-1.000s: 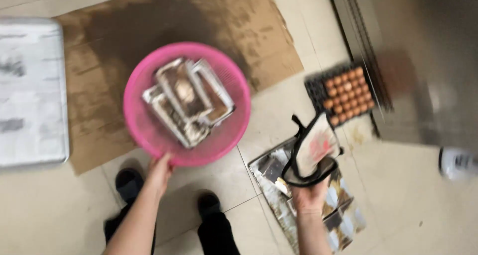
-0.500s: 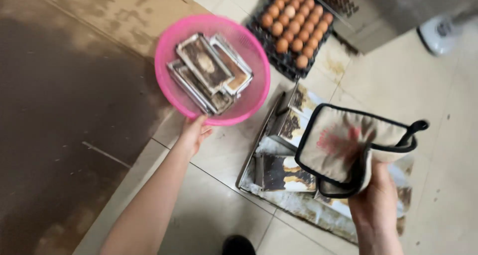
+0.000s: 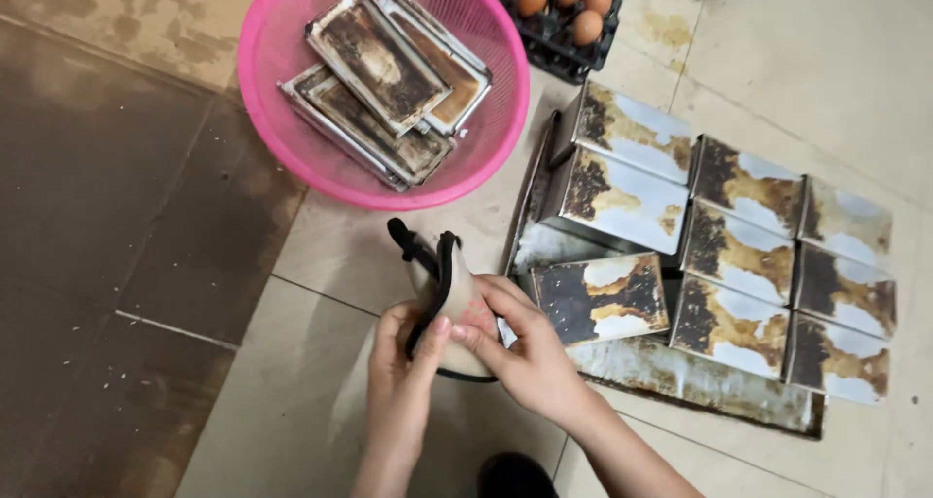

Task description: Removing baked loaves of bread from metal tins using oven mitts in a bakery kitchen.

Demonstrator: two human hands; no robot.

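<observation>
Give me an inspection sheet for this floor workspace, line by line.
Surface: pale floor tiles, stained; dark cardboard sheet on the left.
Job's things: cream pot holder with black edging, held between both hands; scorched lidded loaf tins in rows on a baking tray.
Clutter: pink basket with blackened tin lids stacked inside; egg tray behind it.
Grippers: left hand and right hand both grip the pot holder.
Cables: nothing seen.
Surroundings: dark shoe at the bottom edge; nothing else seen.
</observation>
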